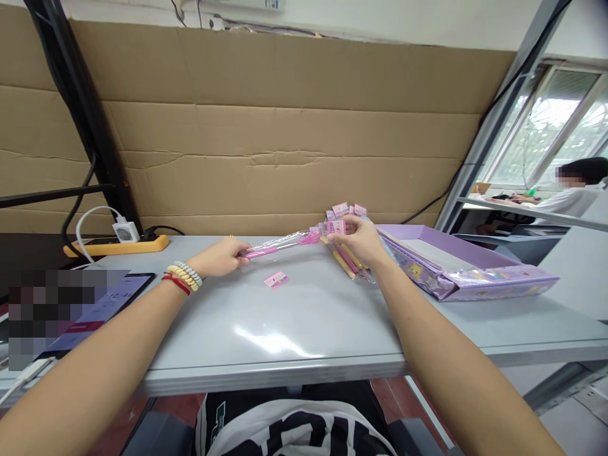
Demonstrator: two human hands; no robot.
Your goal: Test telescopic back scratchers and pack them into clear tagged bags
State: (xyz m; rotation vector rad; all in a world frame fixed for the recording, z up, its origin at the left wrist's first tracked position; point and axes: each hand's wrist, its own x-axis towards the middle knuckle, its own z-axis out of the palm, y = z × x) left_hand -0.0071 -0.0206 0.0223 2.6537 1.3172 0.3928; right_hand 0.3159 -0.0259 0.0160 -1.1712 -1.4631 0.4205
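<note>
My left hand (223, 256) is closed round the left end of a slim pink pen (261, 252) in clear plastic wrapping. The pen lies sideways just above the table, and its wrapper stretches towards my right hand (361, 240). The fingers of that hand pinch a small pink printed card (335, 227) at the wrapper's right end. Under and behind my right hand lies a bundle of wrapped pens (349, 261), yellow and pink, with similar cards at their tops; my hand partly hides it. One loose pink card (276, 280) rests flat on the table between my hands.
A purple open box (494, 282) stands at the right on the grey table (209, 335). To the left are a tablet-like screen (102, 316) and a yellow power strip (152, 244) with a white charger. Cardboard (285, 133) lines the back. Another person (572, 193) sits far right.
</note>
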